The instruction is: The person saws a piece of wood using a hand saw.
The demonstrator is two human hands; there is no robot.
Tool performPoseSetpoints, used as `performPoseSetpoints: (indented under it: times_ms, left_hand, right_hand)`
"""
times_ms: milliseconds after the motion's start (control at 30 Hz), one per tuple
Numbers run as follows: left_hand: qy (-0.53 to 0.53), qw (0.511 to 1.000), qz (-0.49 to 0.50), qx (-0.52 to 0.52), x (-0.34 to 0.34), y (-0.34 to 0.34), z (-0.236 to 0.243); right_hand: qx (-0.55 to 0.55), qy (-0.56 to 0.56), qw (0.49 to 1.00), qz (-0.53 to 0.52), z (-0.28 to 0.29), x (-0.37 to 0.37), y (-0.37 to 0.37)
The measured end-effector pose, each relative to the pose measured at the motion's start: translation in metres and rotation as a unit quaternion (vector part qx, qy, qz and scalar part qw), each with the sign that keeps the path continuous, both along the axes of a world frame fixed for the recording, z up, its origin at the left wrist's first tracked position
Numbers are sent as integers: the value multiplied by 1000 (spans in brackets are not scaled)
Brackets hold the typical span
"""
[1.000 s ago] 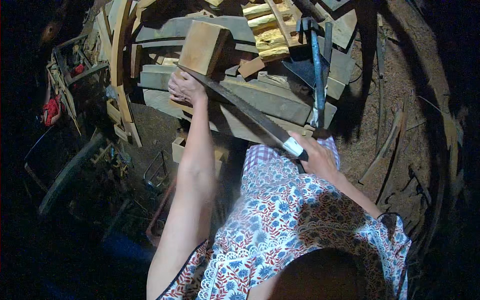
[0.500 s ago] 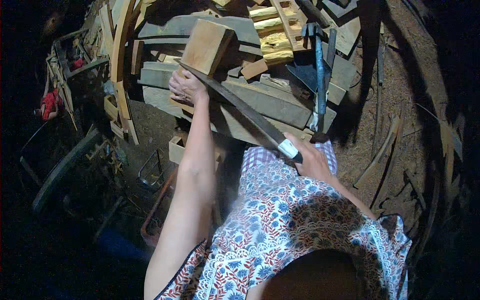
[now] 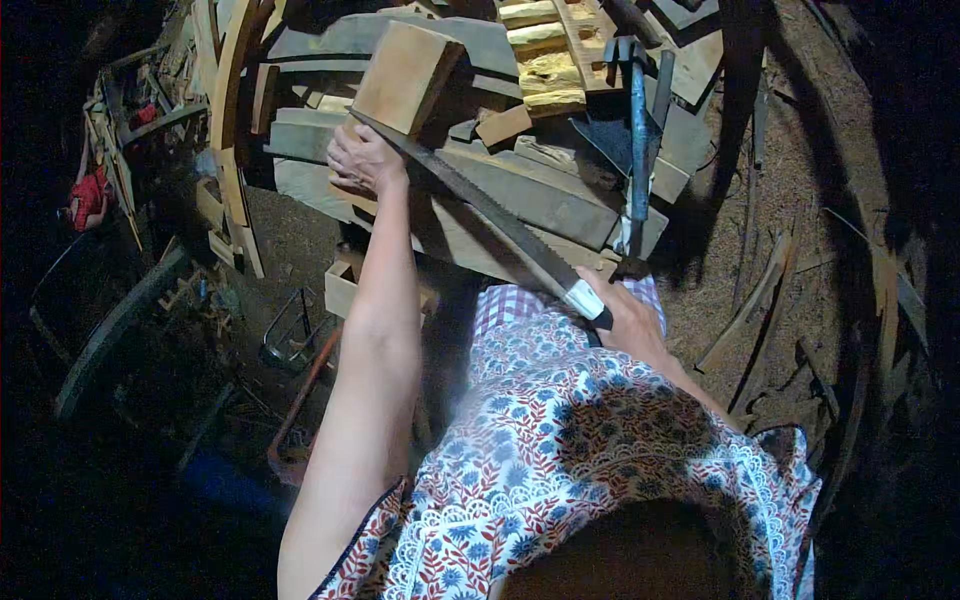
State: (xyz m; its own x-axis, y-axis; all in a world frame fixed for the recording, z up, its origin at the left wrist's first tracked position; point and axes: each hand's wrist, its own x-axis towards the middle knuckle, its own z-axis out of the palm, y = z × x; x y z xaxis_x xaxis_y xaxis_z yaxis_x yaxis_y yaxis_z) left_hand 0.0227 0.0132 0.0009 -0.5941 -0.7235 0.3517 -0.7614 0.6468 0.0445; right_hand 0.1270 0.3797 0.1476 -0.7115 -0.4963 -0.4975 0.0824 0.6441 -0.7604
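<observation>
A thick, pale wooden block rests on the timber-covered bench, its lower end under my left hand. The fingers of that hand are closed around the wood, beside the saw blade. My right hand is wrapped around the grip of a handsaw, near my lap. Its long toothed blade runs slantwise from the right hand up to the block, where the tip end lies against the wood just above my left fingers. The depth of any cut cannot be made out.
Grey planks lie across the bench, with a small wood offcut on them. A blue-handled hammer is at the right. Yellow split wood lies farther back. A red-handled frame and wood scraps stand lower left.
My right hand has drawn the saw back a little toward my body, down and right. The left hand stays on the block. The whole view has shifted slightly.
</observation>
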Motion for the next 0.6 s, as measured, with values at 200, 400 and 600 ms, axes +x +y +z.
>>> performPoseSetpoints:
  times_ms: [200, 400, 600]
  left_hand:
    - [1, 999, -34, -25, -7, 7, -12]
    - [-16, 1000, 1, -10, -6, -2, -7]
    - [8, 999, -29, -11, 0, -1, -4]
  right_hand:
    - [-26, 19, 999, 1, -46, -73, -93]
    - [-47, 21, 999, -17, -24, -36, -58]
    - [9, -37, 999, -2, -5, -5, -18]
